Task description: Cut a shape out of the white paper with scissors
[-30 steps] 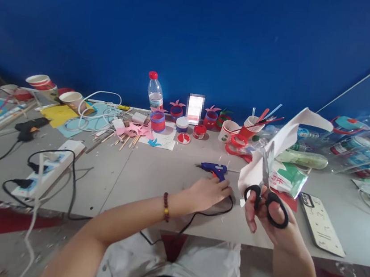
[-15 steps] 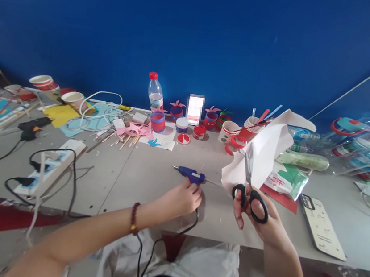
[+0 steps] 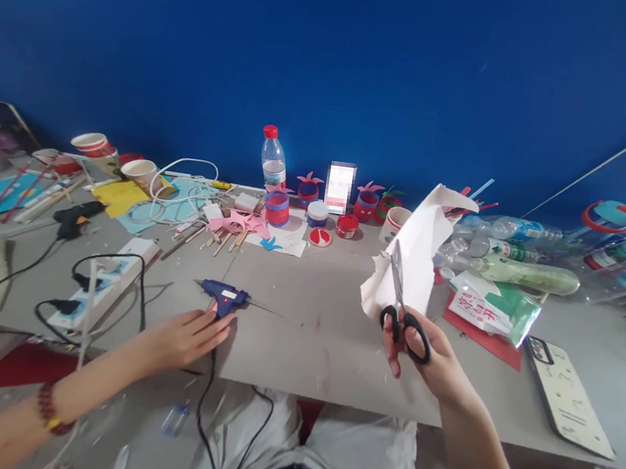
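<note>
My right hand (image 3: 434, 360) holds black-handled scissors (image 3: 402, 318) and a curled sheet of white paper (image 3: 417, 251) together above the grey table (image 3: 323, 335). My left hand (image 3: 186, 337) lies at the table's near left with its fingers on the grip of a blue glue gun (image 3: 222, 296), which stands on the table with its nozzle to the left. A black cord (image 3: 208, 412) runs from the gun over the table's front edge onto my lap.
A white power strip (image 3: 105, 281) with black cables lies at the left, a black glue gun (image 3: 73, 213) beyond it. Paper cups, a water bottle (image 3: 273, 157), red and blue craft cups, sticks and pink cutouts line the back. Plastic bottles, a green packet (image 3: 495, 310) and a phone (image 3: 567, 395) lie at the right.
My left hand has moved the blue glue gun from the middle of the table to the left. My right hand with scissors and paper has shifted slightly left and lower.
</note>
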`<state>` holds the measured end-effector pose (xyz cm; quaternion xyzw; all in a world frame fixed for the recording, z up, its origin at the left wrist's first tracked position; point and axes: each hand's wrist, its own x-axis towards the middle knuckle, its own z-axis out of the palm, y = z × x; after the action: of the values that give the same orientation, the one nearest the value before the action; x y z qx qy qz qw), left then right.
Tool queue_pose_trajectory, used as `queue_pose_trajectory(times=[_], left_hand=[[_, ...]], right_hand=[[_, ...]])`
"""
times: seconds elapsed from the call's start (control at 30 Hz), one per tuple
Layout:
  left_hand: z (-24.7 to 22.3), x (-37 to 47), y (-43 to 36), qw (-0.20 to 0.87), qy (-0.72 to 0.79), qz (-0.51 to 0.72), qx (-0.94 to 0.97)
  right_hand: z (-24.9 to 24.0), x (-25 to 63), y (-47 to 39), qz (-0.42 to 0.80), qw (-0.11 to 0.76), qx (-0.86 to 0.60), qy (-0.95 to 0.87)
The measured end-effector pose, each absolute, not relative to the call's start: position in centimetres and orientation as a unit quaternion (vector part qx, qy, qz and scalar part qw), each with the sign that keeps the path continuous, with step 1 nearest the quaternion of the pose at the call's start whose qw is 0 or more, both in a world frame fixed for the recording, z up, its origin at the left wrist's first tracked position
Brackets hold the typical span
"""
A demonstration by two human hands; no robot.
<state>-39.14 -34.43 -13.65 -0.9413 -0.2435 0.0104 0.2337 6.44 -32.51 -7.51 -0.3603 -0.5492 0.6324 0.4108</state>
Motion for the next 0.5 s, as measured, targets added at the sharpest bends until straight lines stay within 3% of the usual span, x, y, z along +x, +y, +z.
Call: queue_pose_trajectory(times=[0.33,0.5], left_hand=[[-12.0,-44.2,-34.0,0.172,-0.275,-0.012,-0.946],[-11.8,-45.9,-34.7,0.204,-0.286,0.018,-0.936]], right_hand=[[-7.3,6.0,-32.3,0.642,0.405,-0.377,-0.531],[-7.3,6.0,-32.1,0.643,0.398,-0.383,-0.531]])
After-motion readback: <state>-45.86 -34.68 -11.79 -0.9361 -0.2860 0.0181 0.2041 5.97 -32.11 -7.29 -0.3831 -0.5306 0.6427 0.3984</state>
